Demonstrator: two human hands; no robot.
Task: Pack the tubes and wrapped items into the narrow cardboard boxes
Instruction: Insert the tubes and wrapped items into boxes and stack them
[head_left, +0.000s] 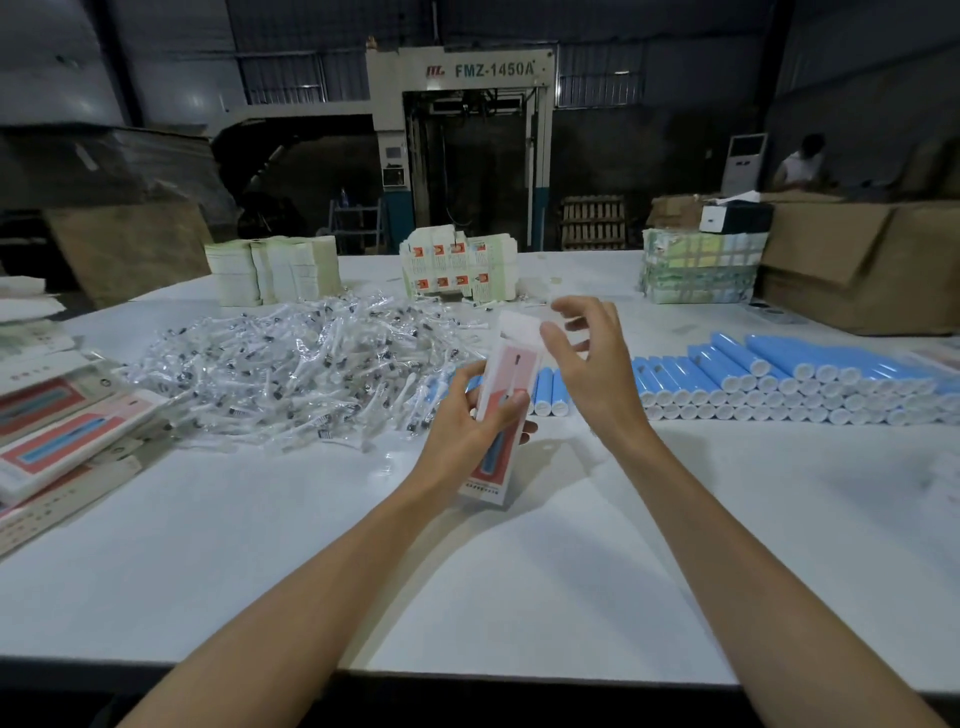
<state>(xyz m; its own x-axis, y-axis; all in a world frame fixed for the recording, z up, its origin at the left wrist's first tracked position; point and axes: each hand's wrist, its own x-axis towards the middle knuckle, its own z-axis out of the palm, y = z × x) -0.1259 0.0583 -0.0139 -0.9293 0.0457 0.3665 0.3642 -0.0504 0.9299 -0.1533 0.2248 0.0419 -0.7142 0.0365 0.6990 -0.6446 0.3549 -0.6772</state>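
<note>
The narrow cardboard box (511, 376), pink and white with a blue item printed on its front, is held tilted above the white table (519, 571), its white top flap (519, 327) standing open at the far end. The left hand (467, 423) grips the box around its middle, thumb across the front. The right hand (592, 364) hovers just right of the box with fingers spread and loosely curved, holding nothing; its thumb lies by the flap's edge, and contact cannot be told. Left of the box spreads a heap of clear-wrapped items (291, 364). Right of the box lie rows of blue tubes (779, 379) with white caps. Far left of the box, finished boxes (67, 436) lie stacked.
</note>
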